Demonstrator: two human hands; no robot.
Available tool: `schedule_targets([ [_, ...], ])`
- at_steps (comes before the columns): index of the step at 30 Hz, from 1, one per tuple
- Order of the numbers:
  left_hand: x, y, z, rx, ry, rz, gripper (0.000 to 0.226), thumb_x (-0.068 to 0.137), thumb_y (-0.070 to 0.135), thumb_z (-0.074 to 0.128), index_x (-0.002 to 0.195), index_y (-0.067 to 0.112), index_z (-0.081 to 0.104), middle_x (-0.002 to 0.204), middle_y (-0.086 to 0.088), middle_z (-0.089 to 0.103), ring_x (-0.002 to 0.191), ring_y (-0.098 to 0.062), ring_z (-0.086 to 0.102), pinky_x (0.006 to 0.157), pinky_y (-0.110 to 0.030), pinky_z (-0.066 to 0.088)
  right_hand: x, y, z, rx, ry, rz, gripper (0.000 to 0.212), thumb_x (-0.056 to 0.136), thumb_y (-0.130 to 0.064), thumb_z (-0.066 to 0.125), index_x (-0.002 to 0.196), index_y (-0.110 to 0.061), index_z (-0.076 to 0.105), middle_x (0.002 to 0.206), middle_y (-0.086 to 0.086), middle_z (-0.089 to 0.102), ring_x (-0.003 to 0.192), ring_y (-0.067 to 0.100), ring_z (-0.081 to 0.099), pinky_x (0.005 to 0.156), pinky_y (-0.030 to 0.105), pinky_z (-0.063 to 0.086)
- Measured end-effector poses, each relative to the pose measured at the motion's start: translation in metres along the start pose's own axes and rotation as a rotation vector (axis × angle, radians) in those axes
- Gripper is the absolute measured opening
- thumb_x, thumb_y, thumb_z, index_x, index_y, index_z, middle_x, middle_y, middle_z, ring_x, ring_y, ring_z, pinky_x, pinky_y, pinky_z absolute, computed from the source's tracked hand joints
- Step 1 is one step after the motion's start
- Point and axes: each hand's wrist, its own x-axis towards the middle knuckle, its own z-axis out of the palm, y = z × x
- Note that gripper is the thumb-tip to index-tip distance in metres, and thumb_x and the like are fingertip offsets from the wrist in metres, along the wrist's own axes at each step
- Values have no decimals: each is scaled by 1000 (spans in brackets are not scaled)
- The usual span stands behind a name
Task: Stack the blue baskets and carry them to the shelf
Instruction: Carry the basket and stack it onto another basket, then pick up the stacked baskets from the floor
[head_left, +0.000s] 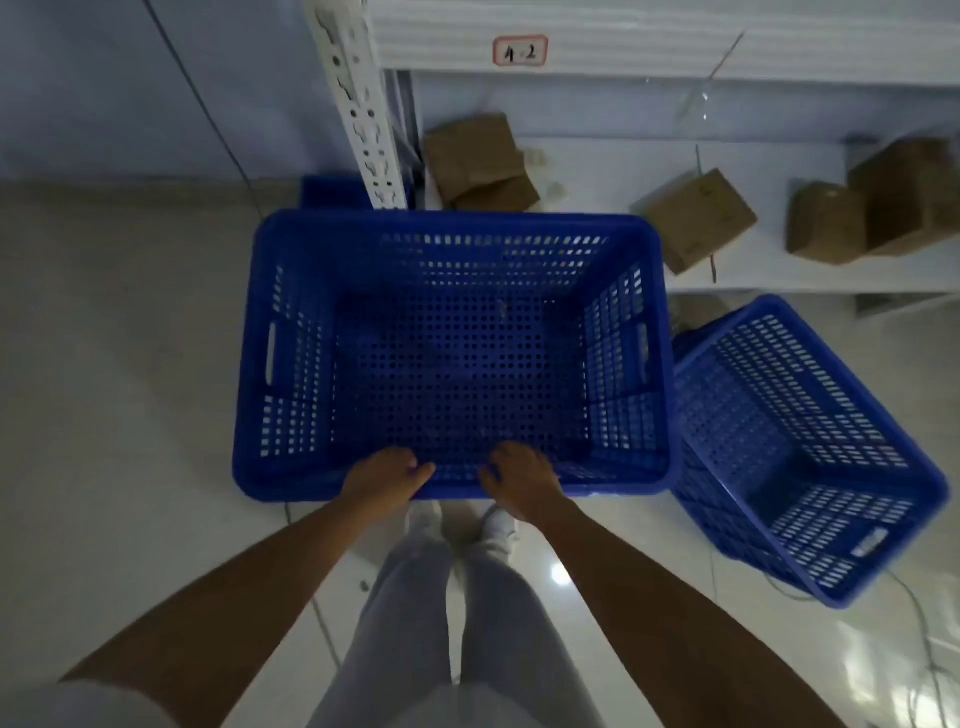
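A large blue perforated basket (291, 364) hangs in front of me, held level above the floor. My left hand (387, 475) and my right hand (522, 480) both grip its near rim, fingers curled over the edge, close together. Nothing lies inside it. A second blue basket (810, 452) stands on the floor to the right, turned at an angle, with nothing in it. The white shelf (769, 278) with a label reading 4-2 is just beyond the held basket.
Several brown cardboard boxes (698, 218) lie on the low shelf board. A white perforated upright post (363, 104) stands at the shelf's left corner, with a blue object (332, 189) behind it. Pale tiled floor (119, 364) spreads to the left. My legs and shoes are below.
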Motion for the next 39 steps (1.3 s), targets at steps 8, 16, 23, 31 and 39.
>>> schedule_targets([
  [8,29,-3,32,331,33,157,45,99,45,29,100,11,57,111,-10,61,103,-29,55,81,-37,44,28,0,13,-146,-140,-42,46,101,-33,22,118,-7,57,124,13,50,116,30,46,89,45,46],
  [16,50,-21,53,328,191,278,82,75,51,1,108,10,64,106,-11,65,97,-29,58,75,-35,47,30,10,16,-121,-28,13,44,96,-33,29,107,-7,62,115,12,59,111,29,52,76,35,42],
  [23,56,-18,51,403,168,282,86,76,50,-5,122,14,59,121,-6,61,113,-28,54,76,-36,49,39,10,12,-170,-112,-24,47,95,-37,28,114,-8,59,124,9,54,117,29,48,81,39,46],
  [31,51,-12,45,444,81,215,52,96,43,20,122,14,55,125,-6,57,116,-26,49,81,-36,48,37,9,15,-130,-47,-20,41,94,-36,29,99,-10,61,107,9,58,108,28,54,72,35,40],
  [39,14,-5,-31,345,-165,151,36,98,29,36,108,2,58,91,-9,55,82,-21,47,75,-32,38,-3,3,-25,62,-116,166,37,96,-28,37,109,-6,63,101,12,59,109,33,59,82,37,44],
])
